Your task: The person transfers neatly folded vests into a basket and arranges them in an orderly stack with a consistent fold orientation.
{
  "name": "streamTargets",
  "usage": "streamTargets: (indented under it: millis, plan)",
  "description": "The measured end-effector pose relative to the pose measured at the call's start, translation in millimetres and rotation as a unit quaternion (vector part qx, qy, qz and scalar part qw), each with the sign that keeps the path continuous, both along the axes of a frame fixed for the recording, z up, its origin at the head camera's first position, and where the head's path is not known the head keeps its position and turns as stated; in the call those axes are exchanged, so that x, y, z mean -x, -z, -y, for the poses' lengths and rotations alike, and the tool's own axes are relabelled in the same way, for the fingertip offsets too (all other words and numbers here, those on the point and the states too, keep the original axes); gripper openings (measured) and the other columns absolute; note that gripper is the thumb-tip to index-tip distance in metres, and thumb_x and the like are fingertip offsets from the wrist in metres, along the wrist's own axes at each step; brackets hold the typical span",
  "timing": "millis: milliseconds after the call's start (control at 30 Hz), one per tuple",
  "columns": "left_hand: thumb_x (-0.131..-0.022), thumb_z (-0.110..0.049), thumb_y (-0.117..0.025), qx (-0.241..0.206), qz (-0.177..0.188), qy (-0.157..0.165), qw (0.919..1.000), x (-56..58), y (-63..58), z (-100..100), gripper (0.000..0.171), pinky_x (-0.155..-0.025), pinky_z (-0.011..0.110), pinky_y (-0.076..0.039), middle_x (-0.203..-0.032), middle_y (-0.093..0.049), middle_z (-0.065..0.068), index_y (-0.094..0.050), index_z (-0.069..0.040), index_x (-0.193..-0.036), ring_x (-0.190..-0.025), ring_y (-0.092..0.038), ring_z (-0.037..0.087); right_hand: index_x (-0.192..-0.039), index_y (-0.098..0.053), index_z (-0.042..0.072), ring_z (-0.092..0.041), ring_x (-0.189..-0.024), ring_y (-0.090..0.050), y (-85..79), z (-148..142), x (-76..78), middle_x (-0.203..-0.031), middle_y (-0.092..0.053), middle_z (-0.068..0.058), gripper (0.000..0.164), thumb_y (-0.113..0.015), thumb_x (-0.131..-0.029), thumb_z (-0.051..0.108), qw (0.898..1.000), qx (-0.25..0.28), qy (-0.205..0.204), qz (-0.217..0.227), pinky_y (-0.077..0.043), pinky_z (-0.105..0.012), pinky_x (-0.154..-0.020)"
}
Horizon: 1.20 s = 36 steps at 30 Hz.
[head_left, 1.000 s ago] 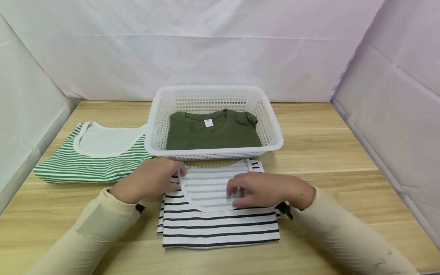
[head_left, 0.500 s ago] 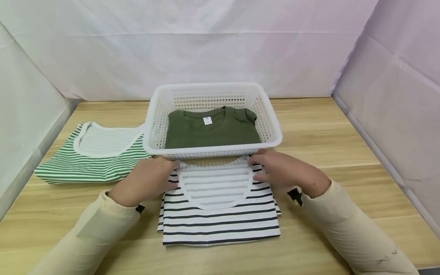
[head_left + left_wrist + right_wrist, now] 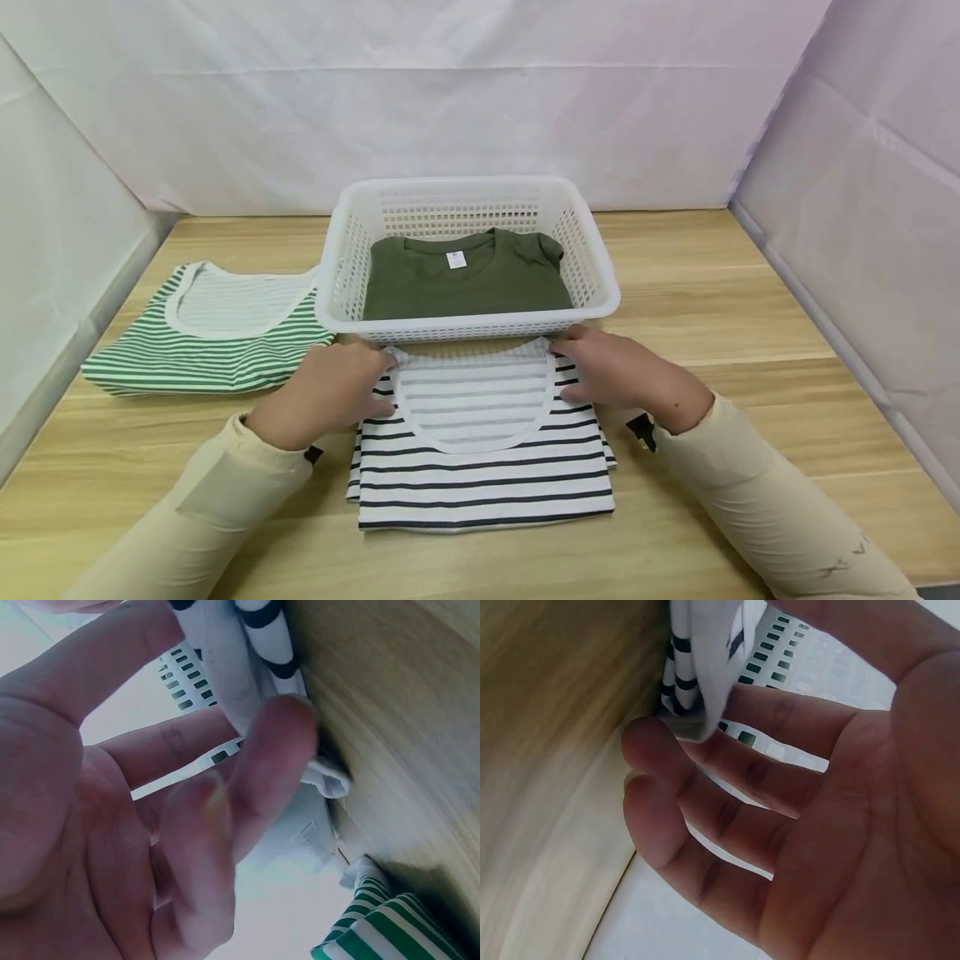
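Observation:
A folded white shirt with black stripes (image 3: 487, 492) lies on the table in the head view, its wide neckline toward the basket. My left hand (image 3: 330, 392) pinches its left shoulder, fingers curled round the fabric. In the left wrist view, the left hand (image 3: 112, 825) has a fold of the striped cloth between thumb and fingers. At the opposite shoulder my right hand (image 3: 626, 375) grips the cloth beside the neckline. From the right wrist, fingers of that hand (image 3: 840, 802) show curled behind the shirt's edge (image 3: 709, 667).
Just beyond the shirt stands a white perforated basket (image 3: 611, 296), holding a folded dark green shirt (image 3: 465, 292) with a white label. A green-and-white striped shirt (image 3: 202, 362) lies folded to its left. White sheeting (image 3: 465, 100) encloses the wooden table (image 3: 720, 308) at back and sides.
My right hand has moved from over the neckline outward to the shirt's right shoulder and taken hold there. The left hand stays at the left shoulder. The view has shifted slightly.

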<state>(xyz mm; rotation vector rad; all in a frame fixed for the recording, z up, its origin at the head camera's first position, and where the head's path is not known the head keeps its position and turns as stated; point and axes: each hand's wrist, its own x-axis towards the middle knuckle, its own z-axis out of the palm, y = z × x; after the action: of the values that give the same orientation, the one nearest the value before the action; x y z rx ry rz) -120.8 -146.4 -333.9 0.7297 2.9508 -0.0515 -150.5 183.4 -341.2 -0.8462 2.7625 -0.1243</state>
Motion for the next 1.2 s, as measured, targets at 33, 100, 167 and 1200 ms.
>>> streamTargets:
  millis: [33, 100, 167, 1200]
  plan:
    - [-0.068, -0.038, -0.078, 0.000, 0.001, -0.001, 1.0000, 0.1, -0.1, -0.3, 0.038, -0.043, 0.033, -0.038, -0.074, -0.061, -0.001, -0.066, -0.014, -0.096, -0.059, -0.054, 0.015, -0.124, -0.056, 0.008, -0.025, -0.106, -0.054, 0.0, 0.1, -0.2, -0.126, -0.050, -0.013, 0.058, -0.074, -0.074, 0.031, 1.000, -0.001, 0.001, -0.003, -0.048, -0.043, -0.083]
    - [-0.068, -0.037, -0.078, -0.005, 0.004, -0.005, 1.0000, 0.4, -0.3, -1.1, 0.036, -0.043, 0.032, -0.038, -0.072, -0.060, -0.001, -0.066, -0.015, -0.094, -0.058, -0.053, 0.015, -0.122, -0.057, 0.008, -0.025, -0.103, -0.056, -0.2, 0.3, -0.7, -0.123, -0.051, -0.013, 0.056, -0.074, -0.074, 0.032, 1.000, -0.003, 0.005, -0.003, -0.048, -0.043, -0.081]
    - [-0.068, -0.036, -0.078, -0.009, 0.011, -0.010, 0.9999, 0.7, -0.8, -1.6, 0.033, -0.044, 0.031, -0.037, -0.069, -0.058, -0.002, -0.065, -0.015, -0.090, -0.056, -0.051, 0.014, -0.120, -0.059, 0.008, -0.024, -0.100, -0.057, -0.6, 0.8, -1.0, -0.120, -0.053, -0.013, 0.054, -0.074, -0.074, 0.032, 1.000, -0.002, 0.011, -0.002, -0.049, -0.043, -0.080]
    - [-0.081, -0.030, -0.069, -0.051, 0.099, -0.002, 0.9938, -0.7, -10.6, 5.8, 0.016, -0.052, 0.028, -0.038, -0.075, -0.056, -0.008, -0.058, -0.022, -0.091, -0.062, -0.050, 0.009, -0.089, -0.052, 0.019, -0.007, -0.069, -0.049, -8.9, -11.1, 6.0, -0.077, -0.051, 0.006, 0.006, -0.058, -0.090, 0.020, 0.983, 0.135, -0.049, 0.116, -0.044, -0.024, -0.063]
